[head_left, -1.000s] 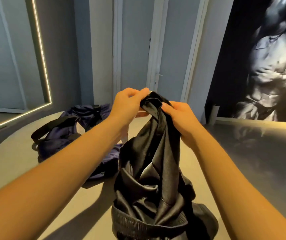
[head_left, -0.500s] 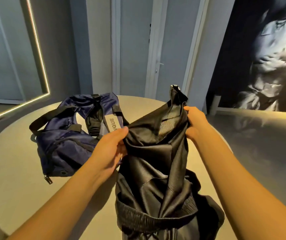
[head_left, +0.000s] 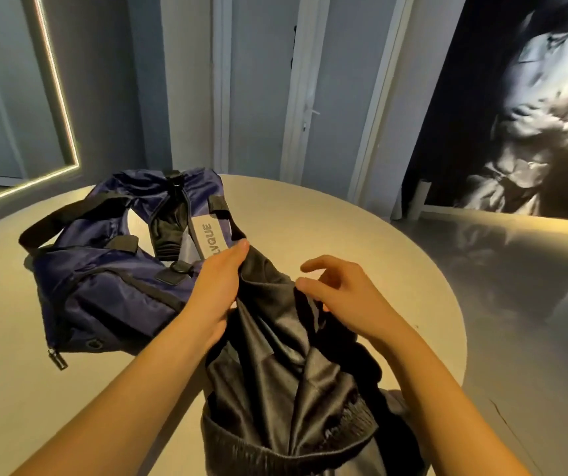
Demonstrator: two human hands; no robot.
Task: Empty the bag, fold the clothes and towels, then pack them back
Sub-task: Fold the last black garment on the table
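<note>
A round, pale worktop [head_left: 327,214] fills most of the view, lit warm along its right side. On its left half lies a navy bag [head_left: 103,286], slumped on its side with its top unzipped and gaping; a black shoulder strap [head_left: 66,214] loops off its far left end, and a grey label [head_left: 208,240] with printed letters (partly covered, so only the ending "LVQUE" reads) runs along the opening. Something dark sits inside the opening, too shadowed to name.

Just right of the bag, at the near middle of the worktop, a shiny black garment [head_left: 286,379] is bunched up and held upright, its ribbed elastic waistband [head_left: 275,455] hanging at the bottom edge of the view. Its upper end touches the bag's near edge.

The left hand [head_left: 219,290] has its grip closed on the garment's top left fold, fingers wrapped into the cloth. The right hand [head_left: 341,297] sits at the top right, thumb and lower fingers pinching a fold while the index finger is lifted clear and loosely curled.

A small zip pull [head_left: 57,359] lies at the bag's near left corner.
</note>
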